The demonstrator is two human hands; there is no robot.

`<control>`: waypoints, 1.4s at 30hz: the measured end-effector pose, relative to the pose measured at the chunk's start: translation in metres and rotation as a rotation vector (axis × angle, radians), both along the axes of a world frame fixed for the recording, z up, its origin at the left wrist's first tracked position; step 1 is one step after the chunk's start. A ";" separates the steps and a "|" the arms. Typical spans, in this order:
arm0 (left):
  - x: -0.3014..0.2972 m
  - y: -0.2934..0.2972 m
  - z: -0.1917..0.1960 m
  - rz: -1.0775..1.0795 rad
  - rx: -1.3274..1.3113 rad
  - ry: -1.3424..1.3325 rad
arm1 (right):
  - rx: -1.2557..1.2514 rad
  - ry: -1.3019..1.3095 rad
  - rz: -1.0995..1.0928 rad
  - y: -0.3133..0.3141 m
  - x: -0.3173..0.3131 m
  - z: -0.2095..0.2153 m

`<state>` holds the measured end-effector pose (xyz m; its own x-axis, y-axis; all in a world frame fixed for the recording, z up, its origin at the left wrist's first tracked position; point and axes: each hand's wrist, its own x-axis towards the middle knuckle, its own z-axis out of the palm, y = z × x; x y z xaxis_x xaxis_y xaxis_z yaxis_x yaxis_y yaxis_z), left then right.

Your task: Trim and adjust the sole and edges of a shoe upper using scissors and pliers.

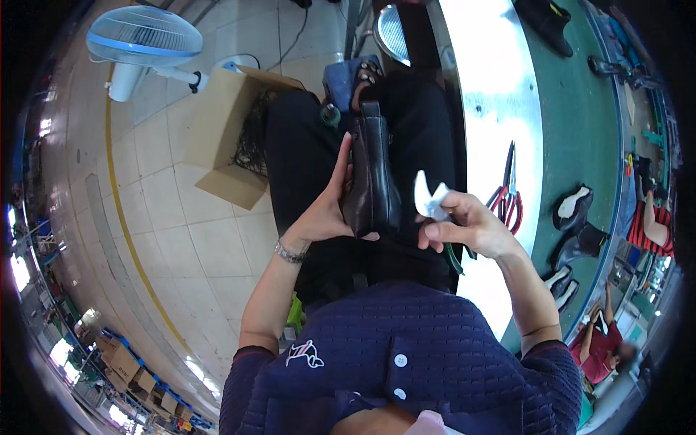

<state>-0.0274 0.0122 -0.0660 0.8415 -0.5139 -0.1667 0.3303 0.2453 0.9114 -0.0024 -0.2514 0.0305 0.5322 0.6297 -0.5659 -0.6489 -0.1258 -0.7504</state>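
Our left hand (330,212) clasps the glossy dark leather ankle boot (375,181) over our black-trousered lap (428,138) while our right hand (471,227) pinches a crumpled white scrap (429,203) beside it, so the smooth boot might slip if the left-handed hold loosened.

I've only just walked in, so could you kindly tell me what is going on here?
A person in a navy top holds a glossy, dark leather ankle boot with the left hand. The right hand holds a small, irregular white piece, apart from the boot. Red-handled metal scissors lie nearby on a shiny metal tabletop.
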 end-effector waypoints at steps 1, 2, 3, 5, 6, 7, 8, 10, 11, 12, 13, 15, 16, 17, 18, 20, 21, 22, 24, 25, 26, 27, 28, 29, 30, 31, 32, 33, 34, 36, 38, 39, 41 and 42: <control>-0.001 -0.001 -0.005 -0.015 -0.006 -0.005 | -0.012 0.068 0.025 0.001 -0.002 -0.002; -0.002 -0.001 -0.008 -0.030 -0.010 -0.013 | -0.022 0.133 0.052 0.003 -0.004 -0.002; -0.003 0.000 -0.010 -0.032 -0.013 -0.003 | -0.054 0.161 0.078 0.006 -0.007 -0.001; 0.000 0.004 -0.014 -0.020 -0.264 0.114 | -0.060 0.161 0.113 0.008 -0.007 -0.001; 0.002 0.002 -0.014 -0.019 -0.262 0.117 | -0.064 0.154 0.152 0.009 -0.006 -0.001; 0.005 -0.001 -0.011 0.086 -0.238 0.198 | -0.112 0.141 0.170 0.011 -0.006 0.002; 0.009 -0.007 -0.005 0.189 -0.216 0.277 | -0.111 0.142 0.169 0.012 -0.006 0.002; 0.009 -0.023 0.008 0.261 -0.114 0.211 | -0.139 0.185 0.235 0.013 -0.005 0.001; 0.006 -0.028 0.013 0.287 -0.070 0.230 | -0.147 0.179 0.259 0.016 -0.005 0.004; 0.003 -0.032 0.017 0.312 -0.026 0.249 | -0.149 0.181 0.258 0.016 -0.005 0.005; 0.001 -0.037 0.024 0.355 -0.032 0.235 | -0.130 0.201 0.314 0.015 -0.006 0.007; -0.003 -0.042 0.031 0.364 -0.031 0.262 | -0.144 0.175 0.388 0.015 -0.009 0.010; -0.003 -0.042 0.033 0.376 -0.024 0.282 | -0.143 0.177 0.389 0.018 -0.007 0.014; -0.003 -0.042 0.035 0.376 -0.023 0.284 | -0.226 0.086 0.462 0.021 -0.004 0.020; -0.003 -0.042 0.037 0.369 -0.012 0.267 | -0.309 -0.006 0.533 0.022 -0.003 0.024; -0.005 -0.041 0.038 0.358 0.001 0.249 | -0.307 -0.096 0.551 0.024 0.001 0.026; -0.007 -0.042 0.036 0.374 0.022 0.204 | -0.411 -0.179 0.660 0.027 0.006 0.032; -0.008 -0.042 0.034 0.389 0.043 0.158 | -0.515 -0.264 0.768 0.032 0.011 0.039; -0.009 -0.039 0.033 0.385 0.056 0.166 | -0.550 -0.292 0.807 0.040 0.019 0.048; -0.007 -0.039 0.033 0.383 0.063 0.173 | -0.587 -0.327 0.835 0.042 0.022 0.051; -0.005 -0.039 0.034 0.378 0.063 0.166 | -0.624 -0.363 0.863 0.042 0.024 0.052; -0.002 -0.038 0.036 0.386 0.032 0.189 | -0.627 -0.368 0.856 0.041 0.022 0.049; 0.003 -0.039 0.037 0.392 -0.001 0.205 | -0.596 -0.289 0.769 0.037 0.019 0.042; 0.005 -0.038 0.036 0.391 0.002 0.197 | -0.557 -0.209 0.687 0.034 0.015 0.035; 0.007 -0.038 0.034 0.382 -0.029 0.210 | -0.556 -0.217 0.684 0.031 0.014 0.032; 0.008 -0.036 0.031 0.377 -0.058 0.226 | -0.502 -0.144 0.494 0.026 0.013 0.028; 0.008 -0.036 0.030 0.381 -0.054 0.221 | -0.445 -0.069 0.307 0.018 0.011 0.024; 0.008 -0.035 0.030 0.370 -0.021 0.218 | -0.421 -0.105 0.207 0.007 0.014 0.014; 0.008 -0.036 0.029 0.353 0.010 0.216 | -0.530 -0.110 0.053 -0.003 0.017 0.005; 0.011 -0.033 0.030 0.367 0.007 0.220 | -0.956 -0.404 0.002 -0.019 0.032 -0.009; 0.017 -0.035 0.036 0.381 -0.053 0.276 | -1.280 -0.738 0.020 -0.057 0.035 -0.035; 0.019 -0.036 0.041 0.365 -0.054 0.253 | -1.344 -0.835 0.006 -0.076 0.032 -0.046; 0.021 -0.041 0.051 0.397 -0.114 0.251 | -1.447 -0.899 -0.009 -0.098 0.027 -0.062; 0.021 -0.040 0.060 0.400 -0.104 0.258 | -1.482 -0.868 -0.008 -0.106 0.023 -0.067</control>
<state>-0.0066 -0.0280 -0.0064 0.9144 -0.1833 -0.3610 0.4035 0.4846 0.7761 0.0207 -0.3578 -0.0363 0.9743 -0.1291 -0.1846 -0.1511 -0.9823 -0.1106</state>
